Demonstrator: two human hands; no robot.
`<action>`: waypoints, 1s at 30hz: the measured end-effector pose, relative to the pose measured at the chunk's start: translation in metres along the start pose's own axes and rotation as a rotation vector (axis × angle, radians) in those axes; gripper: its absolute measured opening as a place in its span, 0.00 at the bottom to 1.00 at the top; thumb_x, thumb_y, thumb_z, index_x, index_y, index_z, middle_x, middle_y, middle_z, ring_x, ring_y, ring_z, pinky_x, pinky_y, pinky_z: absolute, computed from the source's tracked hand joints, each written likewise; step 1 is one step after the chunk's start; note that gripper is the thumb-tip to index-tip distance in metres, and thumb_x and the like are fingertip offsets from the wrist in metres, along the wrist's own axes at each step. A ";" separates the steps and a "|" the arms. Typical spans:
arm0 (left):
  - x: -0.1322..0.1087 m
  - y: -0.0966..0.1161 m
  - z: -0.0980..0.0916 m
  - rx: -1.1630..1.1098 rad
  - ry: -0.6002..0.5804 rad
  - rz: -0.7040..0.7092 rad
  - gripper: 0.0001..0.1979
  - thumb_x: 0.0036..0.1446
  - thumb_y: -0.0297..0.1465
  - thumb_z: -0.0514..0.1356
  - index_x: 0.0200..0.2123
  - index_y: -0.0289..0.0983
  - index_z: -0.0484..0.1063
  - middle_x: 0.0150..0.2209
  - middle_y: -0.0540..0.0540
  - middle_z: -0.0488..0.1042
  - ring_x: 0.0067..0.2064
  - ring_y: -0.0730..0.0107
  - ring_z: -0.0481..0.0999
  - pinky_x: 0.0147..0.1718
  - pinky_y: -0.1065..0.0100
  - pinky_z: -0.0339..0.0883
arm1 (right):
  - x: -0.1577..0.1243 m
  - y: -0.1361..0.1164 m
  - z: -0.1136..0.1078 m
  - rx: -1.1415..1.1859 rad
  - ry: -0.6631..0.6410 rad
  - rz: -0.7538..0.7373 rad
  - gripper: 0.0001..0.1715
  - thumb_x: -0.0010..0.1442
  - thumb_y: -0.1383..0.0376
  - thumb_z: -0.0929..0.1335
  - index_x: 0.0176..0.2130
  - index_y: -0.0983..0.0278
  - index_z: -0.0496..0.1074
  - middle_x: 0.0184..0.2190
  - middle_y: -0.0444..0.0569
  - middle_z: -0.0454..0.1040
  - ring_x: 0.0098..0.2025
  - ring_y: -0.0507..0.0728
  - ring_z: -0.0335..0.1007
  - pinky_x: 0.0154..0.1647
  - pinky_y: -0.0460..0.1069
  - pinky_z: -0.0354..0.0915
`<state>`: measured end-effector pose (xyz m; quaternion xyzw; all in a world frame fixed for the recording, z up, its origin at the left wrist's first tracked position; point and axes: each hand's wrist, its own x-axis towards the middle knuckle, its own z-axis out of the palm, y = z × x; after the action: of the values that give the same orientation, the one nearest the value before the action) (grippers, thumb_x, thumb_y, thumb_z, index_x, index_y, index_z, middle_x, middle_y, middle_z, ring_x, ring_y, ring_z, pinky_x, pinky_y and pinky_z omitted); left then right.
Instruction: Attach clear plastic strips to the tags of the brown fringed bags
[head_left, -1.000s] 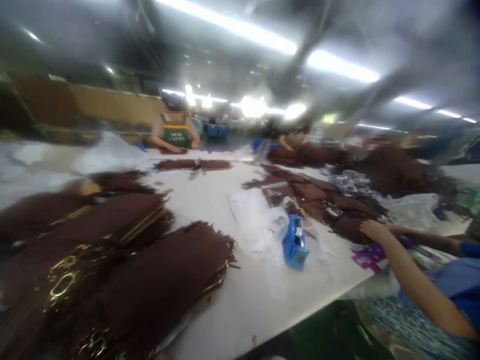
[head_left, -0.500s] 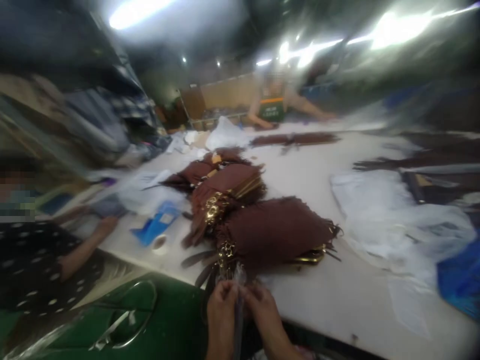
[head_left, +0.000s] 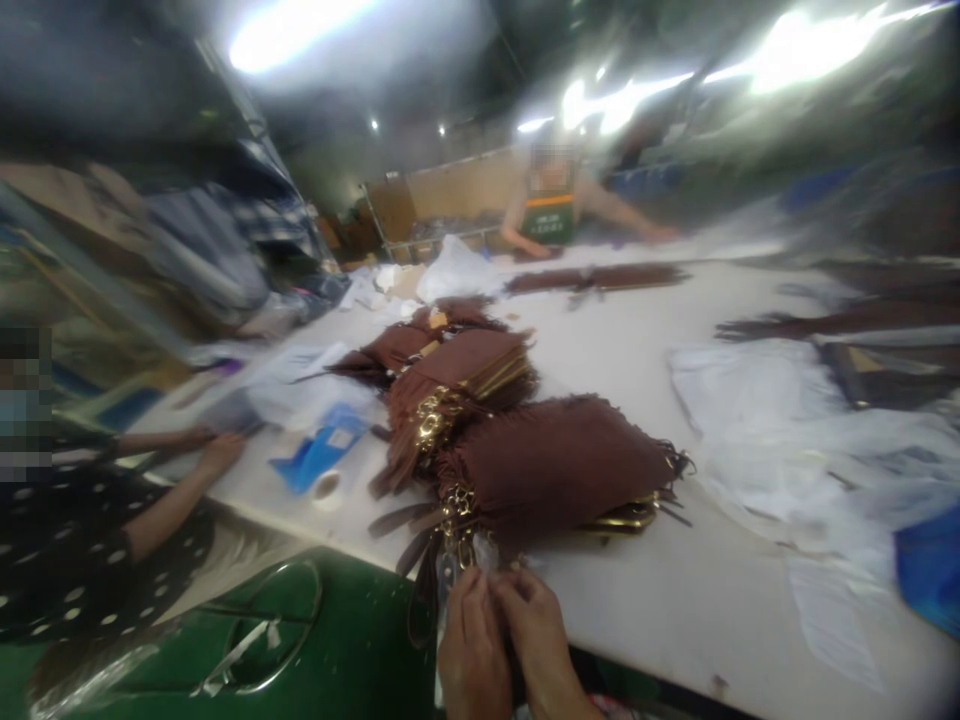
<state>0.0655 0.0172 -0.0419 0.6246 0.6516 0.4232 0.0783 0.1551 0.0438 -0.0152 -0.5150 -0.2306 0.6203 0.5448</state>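
Note:
My left hand (head_left: 474, 635) and my right hand (head_left: 536, 625) meet at the table's near edge, fingertips pinched together. A crumpled bit of clear plastic (head_left: 486, 550) sticks up from between them; its lower part is hidden by my fingers. Just beyond lies a stack of brown fringed bags (head_left: 570, 460) with gold metal edges. Gold chain and clasps (head_left: 459, 505) hang at the stack's near left corner, close to my left hand. Dark straps (head_left: 424, 555) droop over the table edge there.
More brown bags (head_left: 457, 370) lie behind. White plastic bags (head_left: 772, 430) spread at right, and a blue packet (head_left: 319, 450) and a tape roll (head_left: 327, 486) lie at left. One co-worker (head_left: 67, 550) sits left, another (head_left: 551, 215) stands across the table. A metal-ringed stool (head_left: 315, 610) is lower left.
My hands have drawn closer together, and my left hand has turned so its back covers the long plastic strip seen hanging between them before. The view has shifted slightly.

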 end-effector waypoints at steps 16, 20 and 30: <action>0.053 0.017 -0.044 -0.341 -0.446 -0.476 0.15 0.50 0.43 0.63 0.33 0.37 0.76 0.32 0.46 0.81 0.35 0.59 0.79 0.35 0.68 0.68 | 0.007 0.014 -0.003 0.015 -0.083 -0.036 0.17 0.48 0.55 0.70 0.23 0.66 0.69 0.14 0.40 0.65 0.18 0.49 0.58 0.21 0.44 0.56; 0.058 0.014 -0.038 -0.404 -0.424 -0.505 0.15 0.45 0.43 0.66 0.28 0.36 0.75 0.27 0.48 0.78 0.32 0.61 0.76 0.33 0.68 0.67 | 0.007 0.013 -0.004 0.006 -0.086 -0.042 0.18 0.48 0.54 0.70 0.23 0.66 0.68 0.15 0.40 0.64 0.18 0.49 0.57 0.19 0.44 0.55; 0.051 0.004 -0.015 -0.846 -0.402 -0.858 0.24 0.35 0.45 0.71 0.31 0.34 0.74 0.22 0.46 0.76 0.23 0.65 0.74 0.25 0.67 0.66 | 0.005 0.013 -0.006 -0.039 -0.143 -0.036 0.25 0.50 0.46 0.70 0.26 0.66 0.70 0.17 0.39 0.62 0.18 0.49 0.56 0.18 0.44 0.55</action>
<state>0.0488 0.0546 -0.0082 0.2902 0.5930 0.4496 0.6017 0.1553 0.0431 -0.0304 -0.4759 -0.2900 0.6410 0.5278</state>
